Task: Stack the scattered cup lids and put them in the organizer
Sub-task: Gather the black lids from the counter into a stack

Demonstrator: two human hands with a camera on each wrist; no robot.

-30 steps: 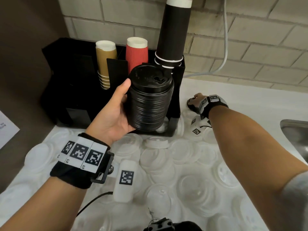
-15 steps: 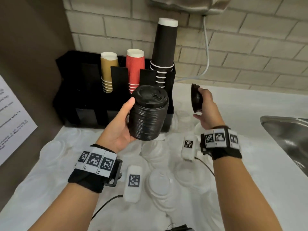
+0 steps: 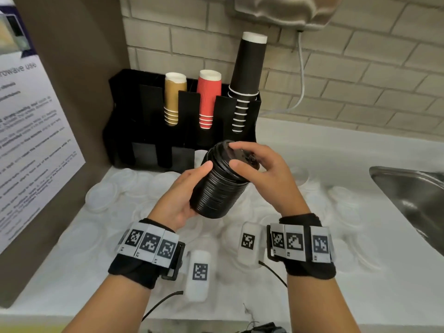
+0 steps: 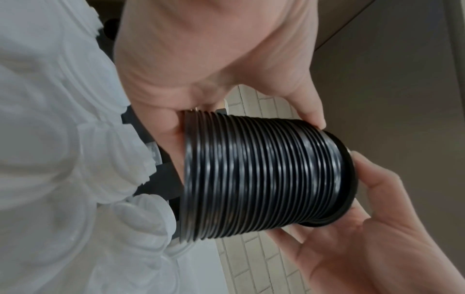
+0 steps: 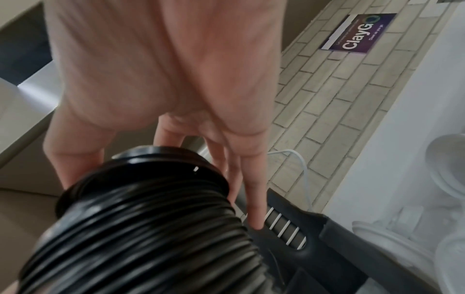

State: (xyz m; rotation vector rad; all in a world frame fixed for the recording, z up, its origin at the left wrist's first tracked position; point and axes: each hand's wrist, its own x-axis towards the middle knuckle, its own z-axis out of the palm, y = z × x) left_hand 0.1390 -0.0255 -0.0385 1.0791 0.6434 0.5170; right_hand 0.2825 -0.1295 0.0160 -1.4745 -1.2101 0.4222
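My left hand [image 3: 179, 198] grips black lid stack [image 3: 219, 186] by side, mid-air above surface [image 3: 348, 272], before organizer [image 3: 125, 116]. Right hand [image 3: 262, 171] fingers curl over top lid. Light, slick, loosely nested; support bottom.

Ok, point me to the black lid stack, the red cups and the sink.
black lid stack [image 3: 217, 188], head view, on its ribbed side
red cups [image 3: 207, 99], head view, on the top cup's ribbed wall
sink [image 3: 408, 186], head view, on its steel basin wall
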